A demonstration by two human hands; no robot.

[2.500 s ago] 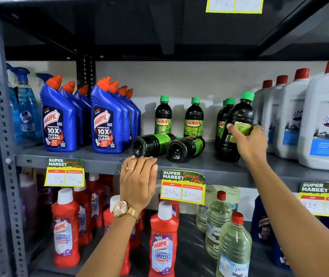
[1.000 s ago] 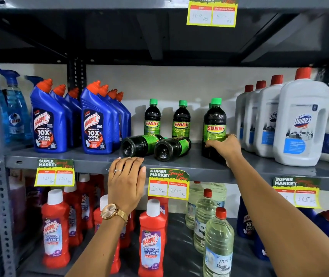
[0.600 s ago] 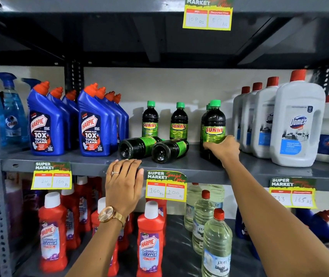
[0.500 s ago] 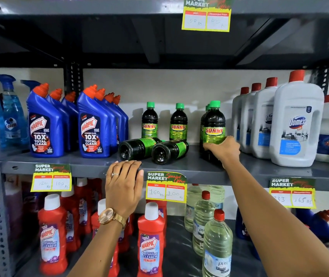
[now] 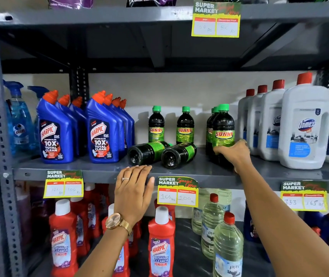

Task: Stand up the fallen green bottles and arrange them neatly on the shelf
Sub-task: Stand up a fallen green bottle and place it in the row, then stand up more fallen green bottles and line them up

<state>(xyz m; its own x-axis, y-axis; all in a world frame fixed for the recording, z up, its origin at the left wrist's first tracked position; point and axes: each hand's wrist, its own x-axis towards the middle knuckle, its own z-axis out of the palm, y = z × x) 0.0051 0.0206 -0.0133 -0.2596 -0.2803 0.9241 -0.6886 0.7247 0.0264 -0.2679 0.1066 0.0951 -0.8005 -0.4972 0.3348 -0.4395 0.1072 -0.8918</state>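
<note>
Green-capped upright bottle (image 5: 223, 134) now set on shelf (image 5: 199, 169), right hand (image 5: 232, 152) clasping its base — left hand (image 5: 133, 188) laid flat; two fallen bottles (image 5: 147, 151) remain.

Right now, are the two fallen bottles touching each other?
Touching. The head view shows the left fallen bottle and the right fallen bottle lying side by side with no gap visible between their bodies.

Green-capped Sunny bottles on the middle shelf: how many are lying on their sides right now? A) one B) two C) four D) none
B: two fallen bottles lie side by side, bases toward the camera, in front of upright ones, while the right hand grips a standing bottle.
</note>
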